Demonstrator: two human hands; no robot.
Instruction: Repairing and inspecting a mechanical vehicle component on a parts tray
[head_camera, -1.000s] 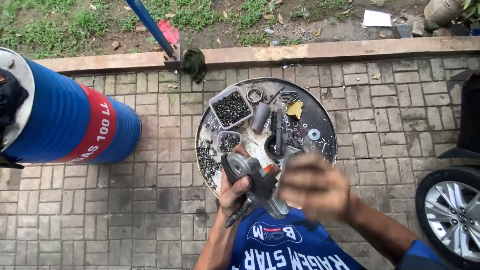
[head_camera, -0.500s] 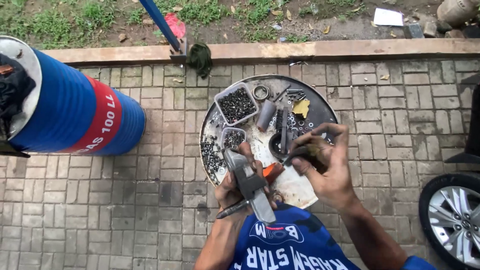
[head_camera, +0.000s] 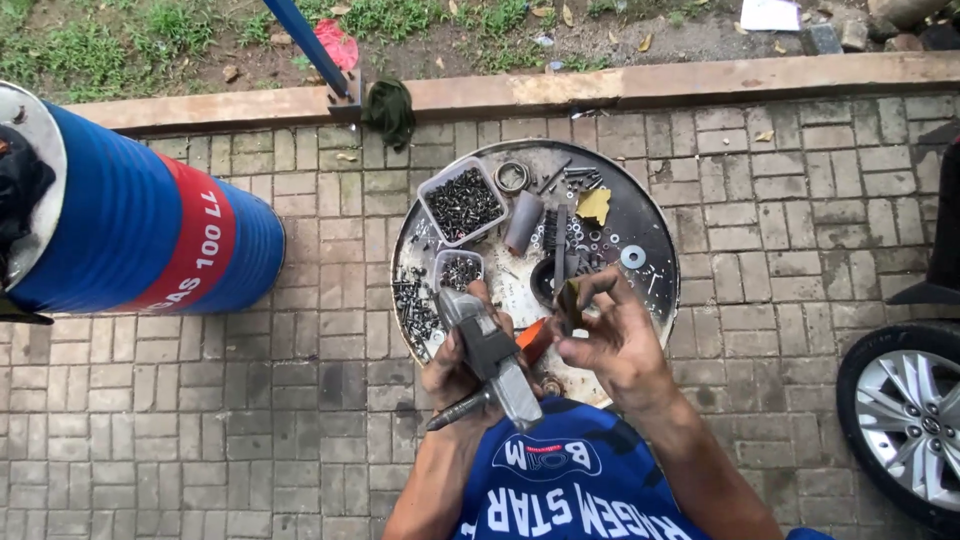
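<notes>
Pinching small dark part (head_camera: 570, 300) btwn right fingers (head_camera: 590, 290), metal tool (head_camera: 490, 355) in left hand (head_camera: 455, 370)

Left hand (head_camera: 455, 372): fingers curled shut around a grey metal tool, forearm rising from below
Right hand (head_camera: 612, 340): raised alongside, fingers (head_camera: 590, 290) pinching a small dark piece, wrist bent inward

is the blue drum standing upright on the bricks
No, the blue drum lies on its side on the brick paving, left of the round metal tray.
</notes>
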